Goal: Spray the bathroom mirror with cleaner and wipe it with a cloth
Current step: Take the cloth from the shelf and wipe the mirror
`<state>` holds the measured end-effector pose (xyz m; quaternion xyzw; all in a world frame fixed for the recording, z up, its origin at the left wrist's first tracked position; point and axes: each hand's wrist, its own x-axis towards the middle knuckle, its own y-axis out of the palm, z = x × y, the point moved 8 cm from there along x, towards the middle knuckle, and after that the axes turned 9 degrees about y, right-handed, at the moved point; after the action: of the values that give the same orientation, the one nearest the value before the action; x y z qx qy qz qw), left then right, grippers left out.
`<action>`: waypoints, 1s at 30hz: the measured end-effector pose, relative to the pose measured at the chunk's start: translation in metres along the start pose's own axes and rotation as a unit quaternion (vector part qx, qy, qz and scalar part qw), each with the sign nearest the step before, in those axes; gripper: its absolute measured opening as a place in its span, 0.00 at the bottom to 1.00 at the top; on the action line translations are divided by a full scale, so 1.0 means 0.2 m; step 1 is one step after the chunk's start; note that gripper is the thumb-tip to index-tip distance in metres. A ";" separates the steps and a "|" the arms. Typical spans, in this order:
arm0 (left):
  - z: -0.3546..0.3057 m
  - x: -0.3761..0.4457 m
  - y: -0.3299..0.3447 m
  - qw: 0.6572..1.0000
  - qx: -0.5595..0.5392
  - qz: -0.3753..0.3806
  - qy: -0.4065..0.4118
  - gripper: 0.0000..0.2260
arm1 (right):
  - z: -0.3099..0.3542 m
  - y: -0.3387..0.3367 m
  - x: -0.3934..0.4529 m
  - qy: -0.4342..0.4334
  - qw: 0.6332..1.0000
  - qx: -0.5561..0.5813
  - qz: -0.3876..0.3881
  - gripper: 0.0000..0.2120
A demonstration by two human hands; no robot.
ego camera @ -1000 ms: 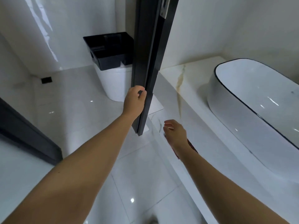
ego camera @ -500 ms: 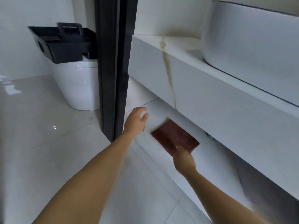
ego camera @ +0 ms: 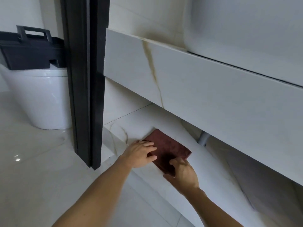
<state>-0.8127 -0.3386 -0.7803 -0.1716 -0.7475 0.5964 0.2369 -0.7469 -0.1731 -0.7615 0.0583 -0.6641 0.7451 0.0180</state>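
Cloth (ego camera: 170,145), folded, lies on the low shelf (ego camera: 205,163) under the counter (ego camera: 205,89). Left hand (ego camera: 139,154) rests flat on its near corner, fingers straight. Right hand (ego camera: 183,172) pinches its edge, thumb on top.

We find no text, label, brand, number or sign that can be read anywhere in this view.
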 end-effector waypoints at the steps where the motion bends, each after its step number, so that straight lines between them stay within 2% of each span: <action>1: 0.00 -0.02 0.00 1.000 0.004 0.006 0.005 0.27 | 0.01 0.00 0.00 -0.001 1.000 -0.009 -0.002 0.26; 5: -0.02 -0.09 -0.01 0.998 0.039 0.026 0.053 0.36 | 0.05 0.00 -0.05 -0.001 0.998 -0.058 0.002 0.23; 8: -0.05 -0.13 -0.02 0.991 0.104 0.020 0.081 0.38 | 0.08 0.01 -0.08 0.000 0.998 -0.070 -0.004 0.19; 15: -0.09 -0.16 -0.04 0.989 0.135 -0.024 0.059 0.25 | 0.07 -0.03 -0.10 0.013 0.999 -0.043 -0.022 0.09; 18: -0.12 -0.17 -0.08 0.989 0.134 -0.036 0.051 0.22 | 0.07 -0.04 -0.11 0.014 0.999 -0.044 -0.020 0.11; 23: -0.13 -0.17 -0.10 0.990 0.124 -0.056 0.036 0.23 | 0.09 -0.03 -0.12 0.018 0.999 -0.043 -0.014 0.14; 27: -0.12 -0.17 -0.09 0.990 0.116 -0.070 0.032 0.23 | 0.10 0.00 -0.13 0.028 0.998 -0.057 -0.011 0.23; 30: -0.13 -0.17 -0.13 0.988 0.126 -0.079 0.031 0.20 | 0.13 0.00 -0.12 0.023 0.995 -0.089 -0.029 0.24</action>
<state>-0.7688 -0.3411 -0.7557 -0.0994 -0.6702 0.6594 0.3258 -0.7212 -0.1981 -0.7604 0.0587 -0.7251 0.6834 0.0604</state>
